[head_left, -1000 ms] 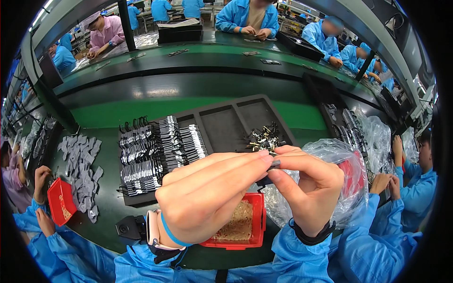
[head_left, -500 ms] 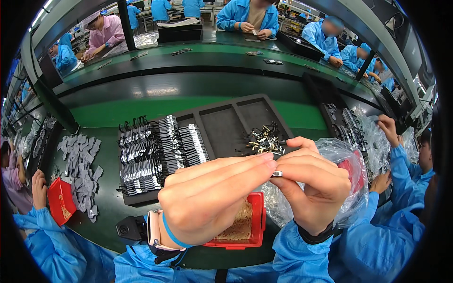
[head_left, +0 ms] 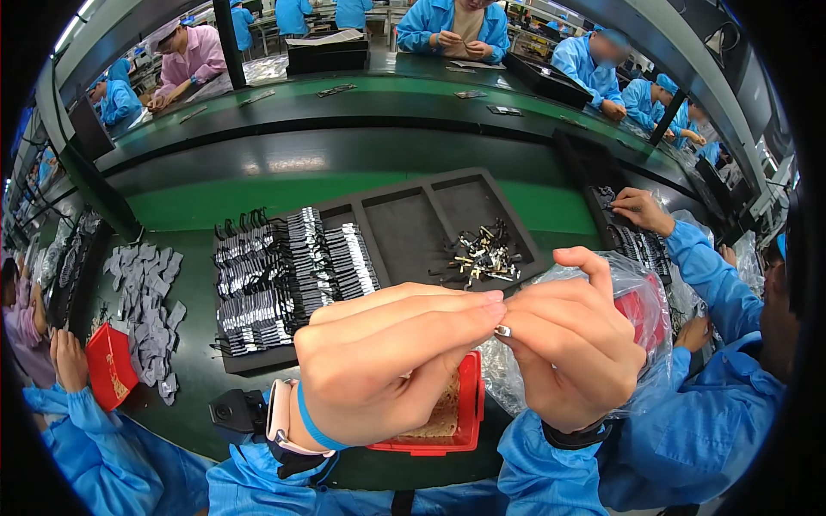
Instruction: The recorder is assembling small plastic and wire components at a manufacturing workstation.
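Observation:
My left hand (head_left: 387, 348) and my right hand (head_left: 572, 344) meet at their fingertips above a red box (head_left: 469, 400) of tan crumbly material. A small silver-and-dark metal part (head_left: 503, 330) shows between the fingertips, pinched by my right thumb and forefinger. My left fingers are pressed together against it, and whatever else they hold is hidden. Just beyond my hands lies a heap of small black, gold and white parts (head_left: 483, 256) in a black compartment tray (head_left: 400, 228). Rows of black-and-silver strip parts (head_left: 258, 284) fill the tray's left side.
Grey flat pieces (head_left: 146, 292) and a tilted red box (head_left: 112, 365) lie at left beside a co-worker's hand (head_left: 69, 357). Clear plastic bags (head_left: 641, 318) are at right, where another co-worker's hand (head_left: 645, 211) reaches into a dark tray. A green conveyor (head_left: 404, 99) runs across the far side.
My hands have shifted slightly, and my right forefinger area is raised a little; the metal part has tilted. The right co-worker's hand has moved left and away to the dark tray.

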Action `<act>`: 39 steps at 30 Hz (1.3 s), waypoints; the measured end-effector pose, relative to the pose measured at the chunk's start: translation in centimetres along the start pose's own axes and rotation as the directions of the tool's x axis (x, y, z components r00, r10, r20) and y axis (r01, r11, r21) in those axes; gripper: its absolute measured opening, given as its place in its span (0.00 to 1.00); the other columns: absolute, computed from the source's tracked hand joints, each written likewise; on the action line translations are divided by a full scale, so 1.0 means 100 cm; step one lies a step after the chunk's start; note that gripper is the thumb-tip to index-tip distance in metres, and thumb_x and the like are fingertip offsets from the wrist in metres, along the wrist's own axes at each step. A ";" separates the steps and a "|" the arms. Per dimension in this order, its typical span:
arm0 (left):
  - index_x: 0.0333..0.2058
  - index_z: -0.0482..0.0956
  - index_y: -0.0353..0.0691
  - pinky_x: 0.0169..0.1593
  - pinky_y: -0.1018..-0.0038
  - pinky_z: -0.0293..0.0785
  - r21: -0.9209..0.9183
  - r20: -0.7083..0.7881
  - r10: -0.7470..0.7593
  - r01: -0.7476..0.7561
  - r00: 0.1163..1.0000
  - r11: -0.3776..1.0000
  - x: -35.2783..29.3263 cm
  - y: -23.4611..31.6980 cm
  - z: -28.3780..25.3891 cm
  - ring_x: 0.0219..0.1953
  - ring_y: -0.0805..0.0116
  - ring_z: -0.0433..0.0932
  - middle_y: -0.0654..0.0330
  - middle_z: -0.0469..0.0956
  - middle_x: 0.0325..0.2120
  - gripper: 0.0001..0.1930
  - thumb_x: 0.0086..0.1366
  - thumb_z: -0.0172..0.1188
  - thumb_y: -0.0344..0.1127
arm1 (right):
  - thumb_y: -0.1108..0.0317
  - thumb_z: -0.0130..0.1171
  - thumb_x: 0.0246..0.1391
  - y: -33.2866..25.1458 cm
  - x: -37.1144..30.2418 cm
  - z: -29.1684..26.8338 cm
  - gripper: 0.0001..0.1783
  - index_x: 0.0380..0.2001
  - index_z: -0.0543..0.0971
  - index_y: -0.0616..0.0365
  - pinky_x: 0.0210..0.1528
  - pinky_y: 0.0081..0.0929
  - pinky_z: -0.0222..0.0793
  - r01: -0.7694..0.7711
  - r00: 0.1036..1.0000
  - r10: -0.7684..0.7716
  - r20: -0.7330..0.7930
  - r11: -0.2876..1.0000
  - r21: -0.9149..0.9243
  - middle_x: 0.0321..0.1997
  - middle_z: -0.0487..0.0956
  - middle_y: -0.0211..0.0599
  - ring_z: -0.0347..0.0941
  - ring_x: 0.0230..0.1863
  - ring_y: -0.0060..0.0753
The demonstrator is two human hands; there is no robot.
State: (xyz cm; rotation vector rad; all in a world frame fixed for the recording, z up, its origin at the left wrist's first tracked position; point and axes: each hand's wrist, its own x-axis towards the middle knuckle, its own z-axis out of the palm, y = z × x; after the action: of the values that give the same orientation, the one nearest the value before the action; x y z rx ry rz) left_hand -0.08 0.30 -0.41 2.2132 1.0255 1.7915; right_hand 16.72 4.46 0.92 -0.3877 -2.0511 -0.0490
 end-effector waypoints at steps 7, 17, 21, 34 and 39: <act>0.30 0.81 0.30 0.35 0.71 0.77 0.025 -0.034 0.001 0.000 0.999 1.000 0.000 0.005 0.000 0.31 0.58 0.81 0.49 0.81 0.29 0.10 0.44 0.61 0.16 | 0.76 0.60 0.30 -0.002 0.001 -0.001 0.11 0.25 0.80 0.60 0.43 0.38 0.67 0.030 0.999 -0.031 -0.019 0.999 -0.042 0.24 0.78 0.33 0.76 0.26 0.30; 0.28 0.82 0.33 0.30 0.74 0.75 0.267 -0.076 0.311 -0.281 0.947 0.922 0.000 -0.002 0.002 0.26 0.64 0.77 0.58 0.76 0.23 0.12 0.38 0.65 0.23 | 0.77 0.61 0.30 -0.004 -0.001 0.001 0.10 0.24 0.80 0.59 0.44 0.38 0.66 -0.039 0.998 0.038 -0.057 0.999 -0.012 0.24 0.79 0.32 0.76 0.26 0.29; 0.27 0.82 0.33 0.30 0.74 0.75 0.248 -0.060 0.286 -0.263 0.956 0.932 0.001 0.001 0.002 0.25 0.64 0.77 0.58 0.77 0.23 0.12 0.38 0.65 0.24 | 0.76 0.61 0.29 -0.005 0.000 -0.001 0.10 0.23 0.80 0.59 0.43 0.37 0.67 -0.038 0.998 0.035 -0.061 0.998 -0.045 0.23 0.79 0.31 0.76 0.25 0.28; 0.26 0.83 0.36 0.25 0.78 0.72 0.221 -0.108 0.259 -0.231 0.960 0.948 -0.004 0.001 0.007 0.23 0.66 0.77 0.60 0.78 0.22 0.12 0.37 0.64 0.21 | 0.75 0.64 0.34 -0.016 0.002 -0.005 0.04 0.19 0.80 0.60 0.40 0.40 0.63 -0.026 0.999 0.020 -0.042 0.987 -0.156 0.20 0.78 0.31 0.74 0.22 0.28; 0.26 0.83 0.36 0.24 0.79 0.72 0.231 -0.074 0.256 -0.233 0.964 0.945 -0.003 0.002 0.005 0.22 0.66 0.77 0.61 0.78 0.23 0.13 0.36 0.64 0.20 | 0.75 0.63 0.34 -0.019 0.002 -0.005 0.04 0.19 0.80 0.61 0.39 0.40 0.62 -0.022 0.999 0.017 -0.028 0.982 -0.190 0.20 0.78 0.32 0.74 0.22 0.28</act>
State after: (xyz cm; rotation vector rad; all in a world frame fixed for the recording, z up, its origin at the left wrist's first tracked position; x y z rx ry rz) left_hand 0.43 0.12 -0.71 2.5018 1.0552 2.0002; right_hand 16.55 2.64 1.56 -0.5228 -2.0230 -0.2382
